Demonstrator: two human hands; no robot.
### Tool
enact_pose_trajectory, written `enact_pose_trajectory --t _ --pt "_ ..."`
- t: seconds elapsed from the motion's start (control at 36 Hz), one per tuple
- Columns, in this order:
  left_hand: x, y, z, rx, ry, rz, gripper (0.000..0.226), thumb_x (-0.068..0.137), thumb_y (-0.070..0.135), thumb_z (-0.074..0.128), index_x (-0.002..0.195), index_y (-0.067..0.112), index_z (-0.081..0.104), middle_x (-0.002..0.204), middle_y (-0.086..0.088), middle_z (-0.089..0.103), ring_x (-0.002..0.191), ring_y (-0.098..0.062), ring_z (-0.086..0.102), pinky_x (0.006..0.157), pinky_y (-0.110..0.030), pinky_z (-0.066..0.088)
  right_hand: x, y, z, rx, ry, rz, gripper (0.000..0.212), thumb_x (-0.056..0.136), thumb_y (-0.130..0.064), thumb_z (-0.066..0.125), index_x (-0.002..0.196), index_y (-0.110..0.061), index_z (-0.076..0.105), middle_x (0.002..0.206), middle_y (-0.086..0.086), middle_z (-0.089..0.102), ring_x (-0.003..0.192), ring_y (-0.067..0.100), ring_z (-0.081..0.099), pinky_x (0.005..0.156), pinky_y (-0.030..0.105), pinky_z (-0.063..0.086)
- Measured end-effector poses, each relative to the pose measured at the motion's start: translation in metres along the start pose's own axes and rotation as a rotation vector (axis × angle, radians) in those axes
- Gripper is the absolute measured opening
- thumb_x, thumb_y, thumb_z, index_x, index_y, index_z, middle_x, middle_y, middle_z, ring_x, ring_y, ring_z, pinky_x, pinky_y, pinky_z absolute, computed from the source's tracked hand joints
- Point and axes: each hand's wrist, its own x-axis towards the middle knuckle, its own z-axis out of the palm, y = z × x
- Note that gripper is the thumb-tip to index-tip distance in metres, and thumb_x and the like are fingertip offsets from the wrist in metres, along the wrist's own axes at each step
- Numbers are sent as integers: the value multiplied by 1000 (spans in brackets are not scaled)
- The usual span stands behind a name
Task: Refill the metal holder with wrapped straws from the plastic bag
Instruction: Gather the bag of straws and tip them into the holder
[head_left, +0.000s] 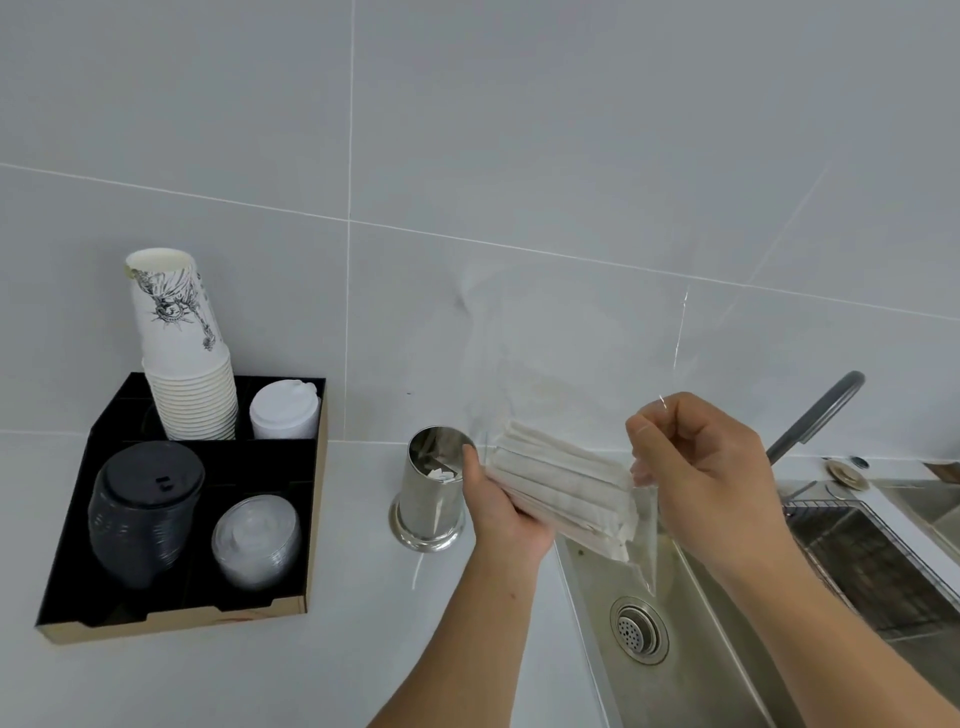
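Gripping straws (563, 488) — holder (431, 499) alongside

sink (737, 649): cut off right and bottom | plastic bag (550, 353): clear, edges hard to trace | forearms: run off bottom

Wall (467, 130): large pale grey tiles, thin white grout lines. White counter (260, 675) meets it at the back edge. Steel sink (701, 675) set into counter's right part, round drain (636, 631), grey tap (815, 415) behind. Light even, diffuse.
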Motion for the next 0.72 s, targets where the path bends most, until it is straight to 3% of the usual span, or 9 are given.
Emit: enact_pose_trajectory --t 0.08,0.17,0.25,0.39,0.64,0.72 --pt "3 2 -2 3 -3 -14 65 83 70 49 115 19 74 118 -12 72 105 -35 69 91 -48 55 3 -1 4 -22 -7 6 19 89 -14 62 72 -23 62 64 5 62 63 33 60 64 46 54" --pt "5 3 -2 11 -1 -9 64 84 69 48 119 21 72 121 -11 70 110 -36 67 93 -49 53 5 -1 9 -36 -6 15 20 89 -13 62 72 -23 61 65 4 62 63 31 60 63 47 54" --pt "7 4 -3 11 9 -8 64 86 67 46 120 19 71 118 -12 72 103 -35 70 86 -46 56 8 1 12 -24 -13 33 21 89 -11 62 71 -21 61 62 3 60 63 33 60 62 46 54" --pt "8 7 -6 14 37 -31 67 88 69 41 112 17 74 112 -14 74 97 -35 72 86 -45 54 12 6 16 -23 -19 53 23 89 -12 62 70 -25 62 58 -7 60 61 27 62 61 38 51" --pt "12 12 -6 -25 66 -21 63 88 67 45 115 18 73 114 -12 73 107 -35 67 96 -47 50 18 2 19 -33 -49 51 18 86 -18 61 69 -24 62 58 -7 59 62 29 61 64 50 55" --pt "12 11 -5 -30 68 -11 62 89 66 44 116 18 72 113 -12 74 105 -34 68 91 -46 52 20 1 20 -37 -58 48 15 84 -21 60 69 -23 61 59 -6 59 62 30 61 65 52 55"
